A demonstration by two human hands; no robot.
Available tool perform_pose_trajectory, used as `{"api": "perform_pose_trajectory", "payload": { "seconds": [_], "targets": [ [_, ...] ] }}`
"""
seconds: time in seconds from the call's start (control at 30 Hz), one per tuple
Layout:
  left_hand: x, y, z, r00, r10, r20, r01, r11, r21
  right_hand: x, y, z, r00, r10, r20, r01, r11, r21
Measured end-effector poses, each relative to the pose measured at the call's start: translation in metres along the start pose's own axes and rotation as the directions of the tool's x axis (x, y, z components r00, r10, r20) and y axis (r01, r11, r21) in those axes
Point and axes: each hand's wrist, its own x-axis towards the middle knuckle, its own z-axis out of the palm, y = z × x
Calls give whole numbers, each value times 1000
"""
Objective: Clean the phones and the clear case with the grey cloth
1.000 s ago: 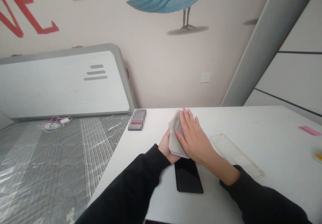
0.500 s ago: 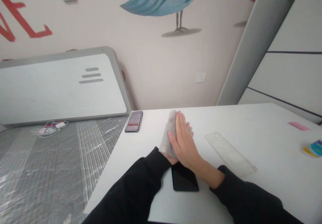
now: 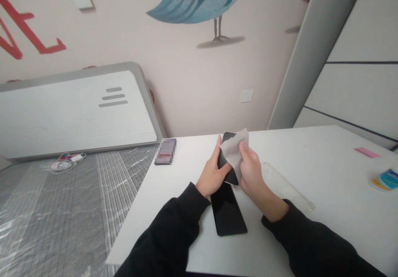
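Note:
My left hand grips a dark phone by its edge and holds it raised above the white table. My right hand pinches a grey cloth that lies over the phone's upper right part. A second flat black slab, like a phone lying screen up, rests on the table just below both hands. A clear phone case lies on the table to the right of my right wrist.
A small dark object sits at the table's far left corner. A pink slip and a coloured card lie at the right edge. A white panel leans against the wall over a plastic-covered floor with a cable.
My right hand was flat, pressing the cloth against the phone; now it pinches the cloth and the phone's dark top shows. The phone is tilted up more.

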Motion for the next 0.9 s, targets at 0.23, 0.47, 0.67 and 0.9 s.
{"api": "perform_pose_trajectory", "payload": {
  "seconds": [0.23,0.47,0.67,0.9],
  "targets": [
    [-1,4,24,973,-229,38,203,758,-620,6,-5,-8,975,-221,-33,177,854,-490],
    [0,2,39,946,-311,88,287,682,-673,-20,14,-6,901,-403,160,394,608,-689],
    [0,9,29,981,-154,120,193,687,-700,-26,7,-10,663,-452,597,735,247,-631],
    [-10,6,43,975,-166,146,221,759,-612,24,-6,-25,756,-432,492,645,363,-672]
  ]
}}
